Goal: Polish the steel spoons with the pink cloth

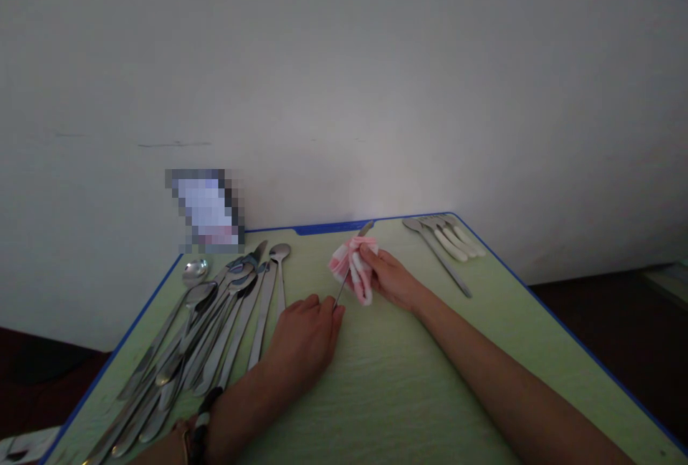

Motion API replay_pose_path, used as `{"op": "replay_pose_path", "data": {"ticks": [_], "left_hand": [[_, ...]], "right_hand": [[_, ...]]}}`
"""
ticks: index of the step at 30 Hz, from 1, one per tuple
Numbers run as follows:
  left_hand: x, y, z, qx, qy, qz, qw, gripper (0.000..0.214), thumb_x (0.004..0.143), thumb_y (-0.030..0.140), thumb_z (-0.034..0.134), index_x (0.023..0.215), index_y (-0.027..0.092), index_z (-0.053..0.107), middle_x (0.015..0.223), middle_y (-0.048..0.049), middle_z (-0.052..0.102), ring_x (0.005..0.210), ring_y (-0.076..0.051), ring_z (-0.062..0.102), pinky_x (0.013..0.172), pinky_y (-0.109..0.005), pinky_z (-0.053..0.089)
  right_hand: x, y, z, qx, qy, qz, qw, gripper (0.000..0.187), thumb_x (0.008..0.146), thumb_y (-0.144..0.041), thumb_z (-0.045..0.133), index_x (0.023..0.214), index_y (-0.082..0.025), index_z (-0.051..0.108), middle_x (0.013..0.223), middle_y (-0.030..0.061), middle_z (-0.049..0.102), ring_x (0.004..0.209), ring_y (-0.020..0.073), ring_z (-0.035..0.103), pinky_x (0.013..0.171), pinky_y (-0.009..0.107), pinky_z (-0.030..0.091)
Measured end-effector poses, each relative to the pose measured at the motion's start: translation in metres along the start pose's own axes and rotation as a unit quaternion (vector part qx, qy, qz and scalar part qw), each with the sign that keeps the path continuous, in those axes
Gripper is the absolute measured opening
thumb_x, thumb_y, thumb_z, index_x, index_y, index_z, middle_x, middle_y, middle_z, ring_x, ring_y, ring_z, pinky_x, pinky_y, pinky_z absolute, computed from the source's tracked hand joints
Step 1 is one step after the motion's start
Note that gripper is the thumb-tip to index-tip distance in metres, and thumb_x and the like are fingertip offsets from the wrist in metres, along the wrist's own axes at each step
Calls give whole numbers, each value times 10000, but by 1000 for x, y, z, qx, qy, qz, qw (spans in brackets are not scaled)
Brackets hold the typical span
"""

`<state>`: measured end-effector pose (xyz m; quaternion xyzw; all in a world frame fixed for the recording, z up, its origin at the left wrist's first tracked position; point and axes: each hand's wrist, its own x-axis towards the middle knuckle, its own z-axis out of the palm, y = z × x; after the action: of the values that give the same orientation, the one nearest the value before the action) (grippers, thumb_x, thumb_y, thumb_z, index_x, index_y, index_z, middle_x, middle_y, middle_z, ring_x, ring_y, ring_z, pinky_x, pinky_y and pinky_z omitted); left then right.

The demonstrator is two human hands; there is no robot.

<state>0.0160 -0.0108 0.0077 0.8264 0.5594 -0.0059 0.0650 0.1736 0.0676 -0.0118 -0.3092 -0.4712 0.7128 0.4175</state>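
My left hand [306, 332] rests on the green table [408, 393] and pinches the handle end of a thin metal utensil [348, 273], likely a knife. Its blade tip pokes out toward the table's far edge. My right hand [390, 279] is closed on a pink and white striped cloth [355, 268] that is wrapped around the utensil's middle. Both hands sit near the table's centre, toward the back.
A pile of several metal spoons and knives [215, 314] lies at the left. Forks with white handles and a spoon [446, 243] lie at the back right. A blurred-out object [207, 211] stands against the white wall. The table has a blue rim [333, 226].
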Motion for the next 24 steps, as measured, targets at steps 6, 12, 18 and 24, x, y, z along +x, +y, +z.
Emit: {"op": "replay_pose_path", "data": {"ticks": [6, 12, 18, 24], "left_hand": [[-1, 2, 4, 32, -10, 23, 999, 336, 953, 209, 277, 912, 140, 603, 849, -129, 657, 830, -254, 615, 699, -367, 498], [-2, 4, 7, 44, -14, 26, 999, 313, 950, 217, 300, 919, 133, 601, 849, -132, 654, 830, -246, 618, 686, -356, 506], [-3, 5, 1, 35, -13, 35, 999, 312, 953, 237, 308, 902, 140, 600, 827, -114, 657, 817, -243, 637, 704, -365, 511], [-5, 2, 5, 3, 15, 62, 998, 300, 954, 222, 293, 876, 159, 576, 788, -83, 652, 763, -217, 640, 681, -323, 498]], "right_hand": [[-1, 8, 21, -54, 112, -32, 992, 478, 784, -605, 496, 621, -162, 570, 398, -28, 510, 317, 82, 420, 342, 205, 336], [-4, 9, 28, -62, 137, -50, 987, 452, 793, -558, 505, 699, -137, 640, 435, -7, 553, 274, 88, 413, 281, 214, 313], [-1, 9, 23, -24, 182, -57, 981, 391, 769, -508, 536, 649, -144, 615, 494, 14, 598, 302, 84, 419, 279, 210, 308], [-1, 4, 22, 21, 209, -43, 977, 331, 733, -481, 569, 634, -166, 584, 519, 13, 619, 345, 85, 443, 329, 204, 351]]}}
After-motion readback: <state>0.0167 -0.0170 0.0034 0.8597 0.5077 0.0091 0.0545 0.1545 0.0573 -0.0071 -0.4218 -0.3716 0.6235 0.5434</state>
